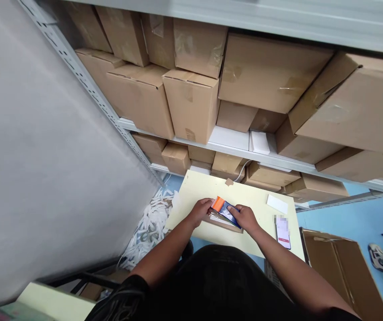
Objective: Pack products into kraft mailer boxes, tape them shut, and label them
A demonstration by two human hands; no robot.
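Between my two hands is a flat blue packet with an orange end (225,211). My left hand (202,211) has its fingers closed at the orange end. My right hand (246,217) grips the blue end, thumb lying on top of the printed face. Just beneath the packet, a shallow cardboard box (226,226) with something white and clear, shiny film sits at the near edge of the pale yellow table (198,185). The packet and my hands hide part of this box.
A phone (282,232) and a white card or small box (277,203) lie on the table's right side. Shelves with cardboard boxes (191,104) rise behind. White paper strips (147,227) cover the floor at left. An open carton (342,267) and a person's shoe (377,257) are at right.
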